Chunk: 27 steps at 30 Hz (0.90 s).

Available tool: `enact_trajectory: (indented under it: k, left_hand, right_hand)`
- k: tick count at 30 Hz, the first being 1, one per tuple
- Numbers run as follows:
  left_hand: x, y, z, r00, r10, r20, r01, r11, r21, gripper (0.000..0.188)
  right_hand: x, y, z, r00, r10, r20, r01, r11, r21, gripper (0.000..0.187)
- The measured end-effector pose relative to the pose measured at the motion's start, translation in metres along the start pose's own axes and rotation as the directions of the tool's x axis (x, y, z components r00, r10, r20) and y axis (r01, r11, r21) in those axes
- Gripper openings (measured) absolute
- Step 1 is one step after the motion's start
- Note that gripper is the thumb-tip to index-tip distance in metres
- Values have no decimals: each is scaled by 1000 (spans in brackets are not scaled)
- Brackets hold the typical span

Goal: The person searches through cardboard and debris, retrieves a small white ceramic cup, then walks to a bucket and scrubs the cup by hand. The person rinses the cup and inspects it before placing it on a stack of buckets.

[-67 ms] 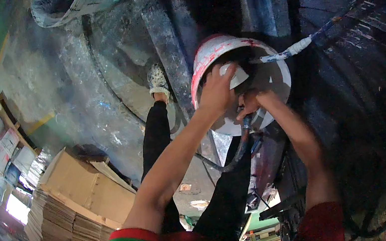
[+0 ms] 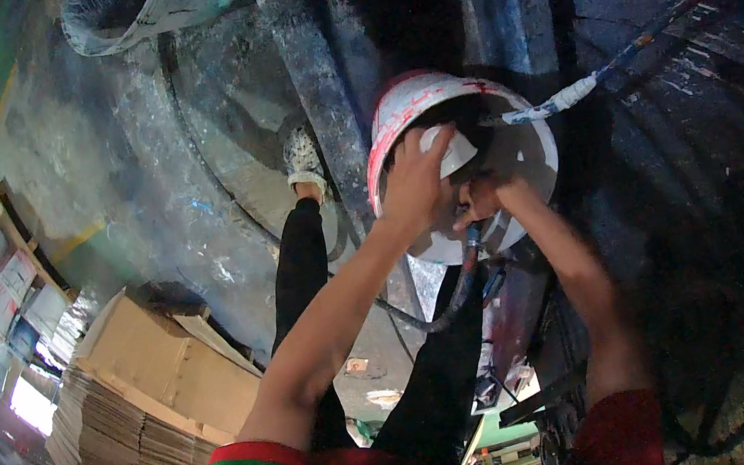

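Note:
A white bucket (image 2: pixel 416 89) smeared with red paint tilts with its mouth toward me. My left hand (image 2: pixel 418 184) reaches into the mouth, fingers closed round a white cup-shaped piece (image 2: pixel 457 156). Below and right of it, my right hand (image 2: pixel 484 199) is bent at the lower part of the mouth, its fingers curled at the end of a dark hose (image 2: pixel 472 251). Shadow hides part of the right fingers and the inside of the bucket. The hose loops down from that hand past my leg.
Another hose with a white-wrapped end (image 2: pixel 565 97) runs from the bucket's right side. A thin cable (image 2: pixel 212 175) crosses the stained floor. At top left stands a grey-white tub (image 2: pixel 162 13); at lower left are flattened cardboard (image 2: pixel 124 447) and a cardboard box (image 2: pixel 173 356).
My right hand has turned slightly, and the hose end under it stands a little more upright. The left hand and the bucket look nearly the same.

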State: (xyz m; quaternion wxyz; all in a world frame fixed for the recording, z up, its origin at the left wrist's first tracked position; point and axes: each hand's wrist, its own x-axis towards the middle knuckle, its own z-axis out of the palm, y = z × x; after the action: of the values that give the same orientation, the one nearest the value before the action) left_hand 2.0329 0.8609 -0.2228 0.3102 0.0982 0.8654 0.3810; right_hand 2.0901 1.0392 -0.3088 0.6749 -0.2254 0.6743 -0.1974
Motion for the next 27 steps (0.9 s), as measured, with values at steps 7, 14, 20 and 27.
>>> enact_trajectory:
  k: [7,14,20,27]
  left_hand:
    - [-31,30,-48,968,10,-252,-91,945,-314,65]
    - [-51,18,-105,880,-462,113,248,241,-938,47]
    - [-123,47,-224,910,-356,214,179,-129,-975,59]
    - [-191,72,-414,984,-166,71,17,-306,-952,61]
  right_hand:
    - [20,-5,53,908,-16,-420,24,1000,14,34]
    - [5,-18,42,892,183,-413,-80,964,253,57]
    - [-99,-99,18,535,142,-833,-189,981,46,85]
    - [-214,-300,-71,561,564,-606,-77,764,641,67]
